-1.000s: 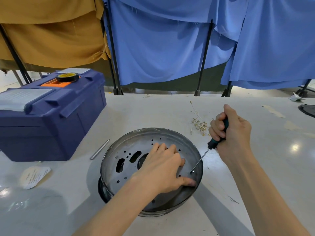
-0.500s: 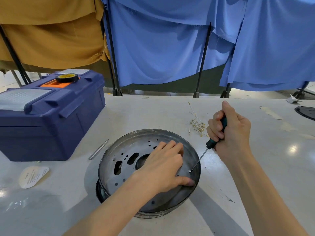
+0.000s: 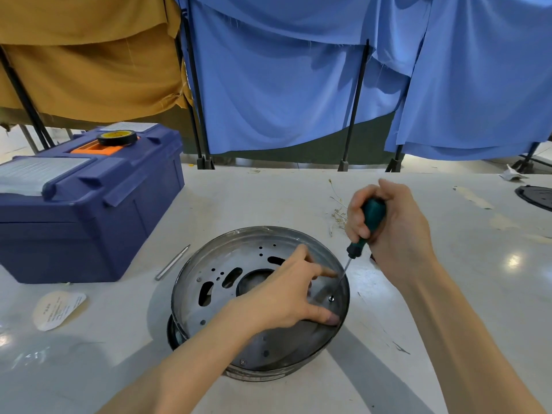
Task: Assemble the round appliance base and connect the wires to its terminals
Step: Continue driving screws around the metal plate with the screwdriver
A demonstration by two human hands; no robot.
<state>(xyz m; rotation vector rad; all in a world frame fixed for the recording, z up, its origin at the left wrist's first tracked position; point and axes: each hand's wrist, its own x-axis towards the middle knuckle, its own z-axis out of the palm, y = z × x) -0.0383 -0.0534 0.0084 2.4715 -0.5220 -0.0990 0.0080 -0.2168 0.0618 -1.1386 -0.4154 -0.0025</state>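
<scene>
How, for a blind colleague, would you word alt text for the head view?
A person's right hand grips a green-handled screwdriver, its tip on a screw inside a round metal base, while the left hand rests spread on the base. A blue toolbox topped with a tape roll sits on the white table.

Grey metal base (image 3: 209,264), teal-handled screwdriver (image 3: 372,215), navy toolbox (image 3: 89,222), blue curtains (image 3: 283,85)

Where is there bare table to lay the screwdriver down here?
Widest: the white table right of the right hand gripping the green-handled screwdriver, up to the black disc. Also behind the round metal base, between the blue plastic toolbox and dried twigs. Crowded left: thin metal rod and paper label.
</scene>
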